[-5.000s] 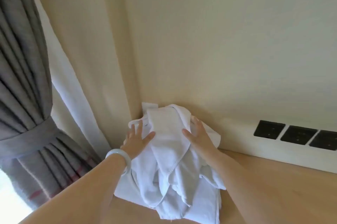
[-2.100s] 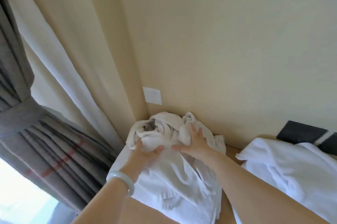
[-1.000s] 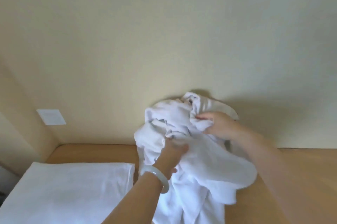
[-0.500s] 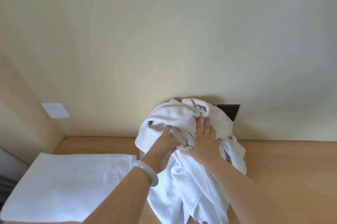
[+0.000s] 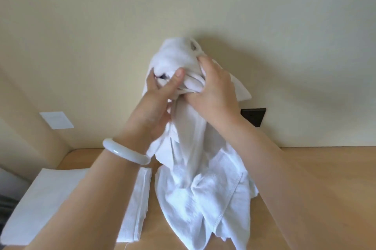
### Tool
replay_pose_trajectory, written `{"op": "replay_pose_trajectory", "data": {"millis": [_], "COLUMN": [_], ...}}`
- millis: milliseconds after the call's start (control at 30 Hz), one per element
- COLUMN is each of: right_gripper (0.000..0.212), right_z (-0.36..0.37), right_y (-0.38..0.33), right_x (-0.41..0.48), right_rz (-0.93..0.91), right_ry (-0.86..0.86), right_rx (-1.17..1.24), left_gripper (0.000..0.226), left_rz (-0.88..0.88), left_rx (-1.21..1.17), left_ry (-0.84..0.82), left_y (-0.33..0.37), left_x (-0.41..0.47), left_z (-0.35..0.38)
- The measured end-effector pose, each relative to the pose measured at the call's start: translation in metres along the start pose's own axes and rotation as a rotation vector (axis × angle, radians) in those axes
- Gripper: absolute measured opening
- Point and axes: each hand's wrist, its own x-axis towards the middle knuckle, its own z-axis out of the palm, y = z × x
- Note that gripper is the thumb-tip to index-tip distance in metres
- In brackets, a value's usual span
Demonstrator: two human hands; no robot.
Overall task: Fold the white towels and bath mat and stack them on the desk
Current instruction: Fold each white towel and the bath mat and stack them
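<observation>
Both hands have lifted the crumpled towel (image 5: 203, 198) higher off the desk (image 5: 315, 198) than half a second ago. The left hand (image 5: 156, 103) and right hand (image 5: 215, 90) each clutch its bunched top. A folded towel (image 5: 61, 198) lies at left.

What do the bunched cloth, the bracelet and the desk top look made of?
Bunched cloth: white woven cotton-like fabric, matte, stitched hem visible. Bracelet: glossy milky-white stone or glass, perhaps jade, showing highlights. Desk top: light wood or wood-look laminate, smooth satin.
</observation>
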Motion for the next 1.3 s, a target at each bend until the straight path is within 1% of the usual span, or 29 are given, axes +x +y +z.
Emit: {"op": "replay_pose_trajectory", "data": {"millis": [67,100,133,200,233,267,300,333,400,467,533,567,600,667,700,733,767,800,833,867,900,933,967,1067,1133,1167,1233,1267,1300], "right_gripper": [0.064,0.066,0.071,0.081,0.08,0.075,0.069,0.066,0.065,0.062,0.047,0.038,0.03,0.024,0.025,0.026,0.033,0.044,0.055,0.059,0.06,0.063,0.066,0.067,0.065,0.063,0.064,0.067,0.07], "right_z": [0.01,0.021,0.034,0.068,0.085,0.098,0.109,0.114,0.112,0.1,0.086,0.077,0.069,0.054,0.05,0.048,0.048,0.048,0.053,0.059,0.065,0.07,0.072,0.068,0.061,0.056,0.044,0.037,0.029], "right_y": [-0.007,-0.003,0.006,0.043,0.063,0.08,0.094,0.101,0.107,0.112,0.125,0.129,0.134,0.136,0.136,0.138,0.142,0.145,0.152,0.16,0.169,0.179,0.184,0.181,0.178,0.178,0.184,0.188,0.192], "right_x": [0.007,0.005,-0.002,-0.039,-0.065,-0.092,-0.113,-0.126,-0.127,-0.114,-0.105,-0.103,-0.102,-0.098,-0.095,-0.092,-0.088,-0.087,-0.09,-0.098,-0.107,-0.114,-0.117,-0.112,-0.111,-0.115,-0.132,-0.143,-0.154], "right_rz": [-0.025,-0.012,0.028,0.121,0.129,0.103,0.063,0.029,-0.008,-0.033,-0.022,0.006,0.047,0.142,0.126,0.057,-0.017,-0.066,-0.08,-0.03,0.063,0.154,0.194,0.188,0.143,0.146,0.218,0.244,0.261], "right_ry": [0.003,-0.058,-0.166,-0.495,-0.662,-0.79,-0.852,-0.857,-0.807,-0.76,-0.695,-0.672,-0.651,-0.545,-0.407,-0.267,-0.207,-0.28,-0.457,-0.684,-0.882,-0.99,-1.024,-1.015,-0.939,-0.86,-0.724,-0.696,-0.702], "right_rx": [-0.065,-0.108,-0.147,-0.26,-0.338,-0.403,-0.439,-0.449,-0.396,-0.326,-0.319,-0.322,-0.314,-0.27,-0.254,-0.264,-0.298,-0.352,-0.396,-0.415,-0.408,-0.378,-0.35,-0.324,-0.304,-0.277,-0.254,-0.3,-0.366], "left_gripper": [0.086,0.089,0.094,0.101,0.099,0.094,0.091,0.088,0.09,0.094,0.099,0.102,0.105,0.109,0.11,0.11,0.109,0.106,0.101,0.097,0.092,0.088,0.086,0.086,0.087,0.086,0.084,0.084,0.085], "left_rz": [0.025,-0.02,-0.095,-0.337,-0.462,-0.567,-0.625,-0.633,-0.576,-0.533,-0.452,-0.402,-0.332,-0.147,-0.042,0.029,0.046,0.006,-0.04,-0.076,-0.104,-0.129,-0.162,-0.213,-0.224,-0.17,0.121,0.262,0.374], "left_rx": [0.041,0.096,0.16,0.336,0.446,0.542,0.615,0.677,0.692,0.592,0.441,0.422,0.517,0.918,1.106,1.236,1.314,1.357,1.393,1.449,1.521,1.58,1.617,1.626,1.61,1.655,1.801,1.839,1.86], "left_ry": [-0.026,-0.014,0.02,0.124,0.163,0.182,0.187,0.178,0.16,0.104,0.091,0.089,0.091,0.075,0.041,-0.012,-0.071,-0.114,-0.134,-0.141,-0.139,-0.137,-0.146,-0.197,-0.166,-0.108,0.03,0.043,-0.016], "left_y": [0.006,-0.004,-0.016,-0.06,-0.084,-0.107,-0.127,-0.141,-0.151,-0.14,-0.123,-0.117,-0.112,-0.114,-0.122,-0.133,-0.146,-0.16,-0.177,-0.19,-0.201,-0.207,-0.21,-0.2,-0.188,-0.185,-0.184,-0.189,-0.199], "left_x": [0.007,0.013,0.017,0.018,0.014,0.008,0.001,-0.005,-0.011,-0.01,-0.004,-0.001,0.001,0.007,0.009,0.011,0.012,0.012,0.013,0.013,0.016,0.02,0.026,0.034,0.023,0.014,-0.013,-0.026,-0.04], "left_z": [-0.012,-0.023,-0.032,-0.051,-0.059,-0.065,-0.072,-0.075,-0.083,-0.09,-0.093,-0.091,-0.087,-0.079,-0.074,-0.069,-0.062,-0.055,-0.052,-0.049,-0.048,-0.047,-0.047,-0.048,-0.044,-0.039,-0.024,-0.016,-0.009]}}
